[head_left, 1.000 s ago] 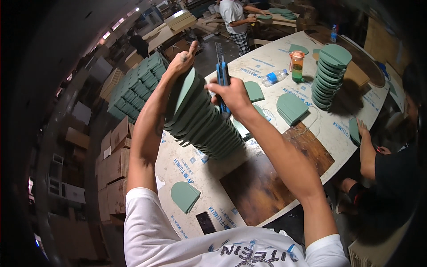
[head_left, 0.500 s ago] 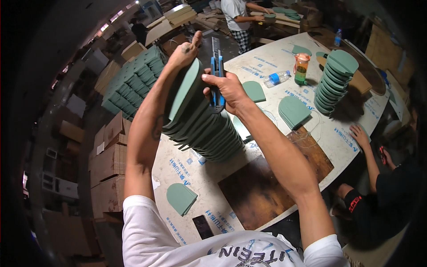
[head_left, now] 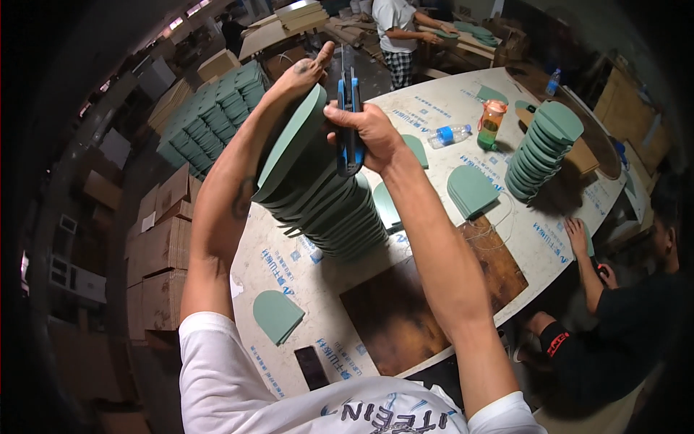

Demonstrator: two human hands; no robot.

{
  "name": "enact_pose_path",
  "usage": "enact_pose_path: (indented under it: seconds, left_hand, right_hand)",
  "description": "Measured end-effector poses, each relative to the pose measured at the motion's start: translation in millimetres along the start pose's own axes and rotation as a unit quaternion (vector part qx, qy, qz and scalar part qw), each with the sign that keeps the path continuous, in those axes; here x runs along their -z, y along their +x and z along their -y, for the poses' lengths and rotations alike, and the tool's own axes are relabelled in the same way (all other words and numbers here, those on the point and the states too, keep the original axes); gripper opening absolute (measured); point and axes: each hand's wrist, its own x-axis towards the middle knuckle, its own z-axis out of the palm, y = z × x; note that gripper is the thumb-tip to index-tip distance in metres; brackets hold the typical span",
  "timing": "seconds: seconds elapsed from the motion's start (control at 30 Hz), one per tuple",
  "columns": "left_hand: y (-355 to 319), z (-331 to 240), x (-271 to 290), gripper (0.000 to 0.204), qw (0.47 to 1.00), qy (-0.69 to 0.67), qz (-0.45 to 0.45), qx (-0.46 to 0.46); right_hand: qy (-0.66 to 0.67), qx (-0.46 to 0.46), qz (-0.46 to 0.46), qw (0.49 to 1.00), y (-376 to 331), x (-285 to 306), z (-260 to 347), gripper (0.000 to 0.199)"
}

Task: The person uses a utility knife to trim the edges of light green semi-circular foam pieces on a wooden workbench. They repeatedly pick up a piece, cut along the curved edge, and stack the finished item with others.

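Observation:
My left hand [head_left: 305, 70] rests against the far upper edge of a tall, leaning stack of green round-ended pads [head_left: 329, 199]. Its thumb side points up and outward, while some of its fingers are hidden. In my right hand [head_left: 374, 137] is a blue-and-black utility knife [head_left: 350, 134], held upright with its blade end up, close beside the stack's top pad [head_left: 293, 141]. Whether the knife touches the pad I cannot tell. The stack stands on a pale printed table [head_left: 289, 246].
Smaller pad piles [head_left: 471, 189] [head_left: 277, 315] lie nearby, along with a phone [head_left: 311, 367], a dark brown board [head_left: 405, 311], a water bottle [head_left: 450, 135] and an orange-green bottle [head_left: 491, 124]. Another pad stack [head_left: 543, 148] stands right. A co-worker's hand [head_left: 576, 236] rests at the table's right edge.
The view has shifted slightly, carrying most of the scene leftward. My hands stay by the stack top, knife still held. The co-worker at right shows more, leaning over a green pad.

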Motion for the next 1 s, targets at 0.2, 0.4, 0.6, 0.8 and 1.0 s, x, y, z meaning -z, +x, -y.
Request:
enact_pose_path:
  seconds: [0.2,0.4,0.6,0.8,1.0]
  left_hand:
    - [-6,-12,16,0.089,0.999,-0.01,-0.035,0.02]
    - [-7,-29,22,0.101,0.994,0.001,-0.048,0.099]
    - [-55,0,103,0.096,0.972,0.123,-0.138,0.147]
    - [-87,-17,153,0.093,0.98,0.082,0.047,0.173]
    - [-119,-93,139,0.09,0.925,-0.332,0.176,0.063]
  right_hand:
    - [-0.028,0.011,-0.035,0.999,-3,-26,15,0.02]
    - [-0.041,0.03,-0.033,0.998,-6,-19,20,0.02]
    - [0.077,0.019,-0.064,0.995,-18,5,-6,0.016]
    - [-0.024,0.044,-0.13,0.99,-14,1,13,0.015]
    - [-0.41,0.126,-0.31,0.848,-59,21,40,0.026]
